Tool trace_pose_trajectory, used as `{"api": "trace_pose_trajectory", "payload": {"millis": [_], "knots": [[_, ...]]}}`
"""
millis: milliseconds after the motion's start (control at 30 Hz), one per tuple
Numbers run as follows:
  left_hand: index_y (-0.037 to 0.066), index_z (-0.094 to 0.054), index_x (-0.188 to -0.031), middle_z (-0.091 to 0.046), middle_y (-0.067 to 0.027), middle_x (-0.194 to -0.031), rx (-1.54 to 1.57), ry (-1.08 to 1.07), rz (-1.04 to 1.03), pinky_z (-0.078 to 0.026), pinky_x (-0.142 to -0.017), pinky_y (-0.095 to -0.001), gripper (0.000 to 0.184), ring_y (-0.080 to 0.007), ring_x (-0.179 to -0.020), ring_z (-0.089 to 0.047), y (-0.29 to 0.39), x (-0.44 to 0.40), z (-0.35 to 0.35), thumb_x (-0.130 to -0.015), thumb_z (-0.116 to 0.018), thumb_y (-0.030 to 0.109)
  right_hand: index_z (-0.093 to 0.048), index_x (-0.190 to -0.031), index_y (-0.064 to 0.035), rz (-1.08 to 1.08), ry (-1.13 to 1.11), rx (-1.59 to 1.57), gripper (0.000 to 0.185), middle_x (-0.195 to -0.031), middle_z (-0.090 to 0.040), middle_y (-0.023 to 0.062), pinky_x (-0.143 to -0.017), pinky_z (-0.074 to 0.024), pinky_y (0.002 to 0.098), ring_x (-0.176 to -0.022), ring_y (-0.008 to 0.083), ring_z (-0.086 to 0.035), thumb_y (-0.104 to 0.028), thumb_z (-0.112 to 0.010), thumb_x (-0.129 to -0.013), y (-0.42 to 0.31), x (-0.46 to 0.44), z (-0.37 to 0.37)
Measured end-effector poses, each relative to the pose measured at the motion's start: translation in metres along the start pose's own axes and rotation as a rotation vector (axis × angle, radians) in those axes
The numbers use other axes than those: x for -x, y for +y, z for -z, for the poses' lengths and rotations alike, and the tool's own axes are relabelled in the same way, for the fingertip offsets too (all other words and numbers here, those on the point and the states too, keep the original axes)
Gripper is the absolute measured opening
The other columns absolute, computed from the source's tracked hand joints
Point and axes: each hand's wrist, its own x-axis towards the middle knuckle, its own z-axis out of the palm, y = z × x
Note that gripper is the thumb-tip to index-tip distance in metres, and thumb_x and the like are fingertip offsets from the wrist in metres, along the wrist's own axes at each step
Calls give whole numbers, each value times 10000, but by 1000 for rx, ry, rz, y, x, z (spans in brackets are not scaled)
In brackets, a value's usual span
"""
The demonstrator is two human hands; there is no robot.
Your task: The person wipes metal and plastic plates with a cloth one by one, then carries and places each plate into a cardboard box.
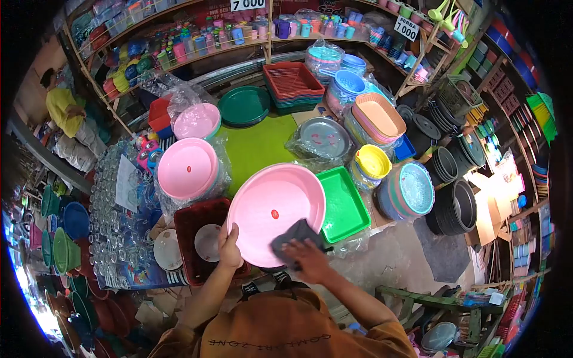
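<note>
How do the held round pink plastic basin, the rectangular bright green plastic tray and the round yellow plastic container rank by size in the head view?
1. Pink basin: largest, though possibly enlarged by nearness to the camera.
2. Green tray: next, slightly overlapped by the basin.
3. Yellow container: smallest.

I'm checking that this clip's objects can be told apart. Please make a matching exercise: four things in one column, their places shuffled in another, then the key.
Things
1. Left hand
2. Dark cloth
3. Bright green tray
4. Peach basket

Places
A. Topping a stack, beyond the yellow container
B. Under the right hand
C. Beside the pink basin, to its right in the picture
D. Gripping the pink basin's rim

Right pairs: 1-D, 2-B, 3-C, 4-A
</note>
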Motion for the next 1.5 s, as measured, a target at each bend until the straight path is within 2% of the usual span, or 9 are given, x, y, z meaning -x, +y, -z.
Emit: {"api": "trace_pose_trajectory", "payload": {"millis": [233, 333, 600, 667, 867, 1067, 1233, 1333, 1500], "knots": [[-31, -375, -1319, -482, -108, -1270, -157, -140, 29, -308, -998, -305, 440, -169, -1164, -438, -3, 13, -26, -939, -445, 180, -346, -1336, -39, -435, 490, 246, 688, -1425, -295, 120, -1069, -142, 520, -1321, 303, -258, -284, -590, -741, 40, -28, 33], [-22, -379, -1319, -463, -93, -1290, -149, -195, 114, -291, -1005, -293, 439, -156, -1180, -414, -9, 18, -36, -940, -451, 188, -363, -1323, -17, -333, 768, -34, 658, -1421, -290, 158, -1068, -116, 537, -1322, 351, -235, -262, -568, -748, 16, -64, 43], [21, -416, -1298, -509, -65, -1207, -3, 31, 112, -352, -947, -285, 398, -156, -1090, -467, 8, 3, -24, -943, -452, 197, -328, -1352, -31, 233, 215, -312, 748, -1471, -194, 137, -1081, -107, 518, -1367, 320, -140, -298, -621, -718, -47, -59, 7], [33, -454, -1269, -532, -45, -1173, -27, -23, 113, -352, -940, -268, 379, -122, -1076, -470, 3, 9, -16, -935, -485, 210, -336, -1355, -62, 202, 100, 8, 765, -1480, -169, 125, -1080, -121, 510, -1367, 306, -151, -303, -642, -697, -44, -62, 30], [44, -417, -1309, -501, -28, -1208, 12, 6, 146, -310, -975, -274, 411, -117, -1117, -435, 15, 29, -20, -932, -491, 190, -403, -1267, 49, -119, 624, 21, 614, -1370, -312, 268, -1055, -78, 564, -1324, 425, -179, -353, -494, -811, -4, -115, 41], [33, -471, -1251, -467, -20, -1190, -204, 59, -83, -315, -962, -269, 350, -124, -1090, -434, 10, 29, 0, -924, -490, 157, -335, -1298, 78, 105, 513, -134, 626, -1364, -260, 312, -1054, -35, 563, -1324, 462, -116, -353, -423, -853, -51, -128, 13], [18, -486, -1226, -525, -37, -1101, -153, 183, -152, -348, -912, -263, 322, -116, -1016, -468, 46, 12, 19, -927, -464, 136, -275, -1380, -38, 442, 25, -563, 583, -1452, -234, 157, -1087, -65, 500, -1371, 326, -110, -367, -398, -915, -74, -95, -7], [16, -474, -1244, -526, -46, -1121, -176, 164, -257, -346, -923, -268, 337, -123, -1032, -477, 64, 17, 24, -926, -457, 124, -265, -1400, -112, 359, -133, -402, 537, -1478, -201, 86, -1095, -84, 484, -1376, 274, -120, -353, -376, -932, -58, -85, 13], [-18, -491, -1222, -502, -117, -1166, -566, 154, -424, -333, -946, -293, 361, -199, -1090, -473, 90, 32, 17, -889, -500, 121, -250, -1408, -121, 179, 16, -57, 592, -1468, -216, 115, -1083, -106, 512, -1363, 312, -160, -343, -436, -892, -16, -94, 7]]}}
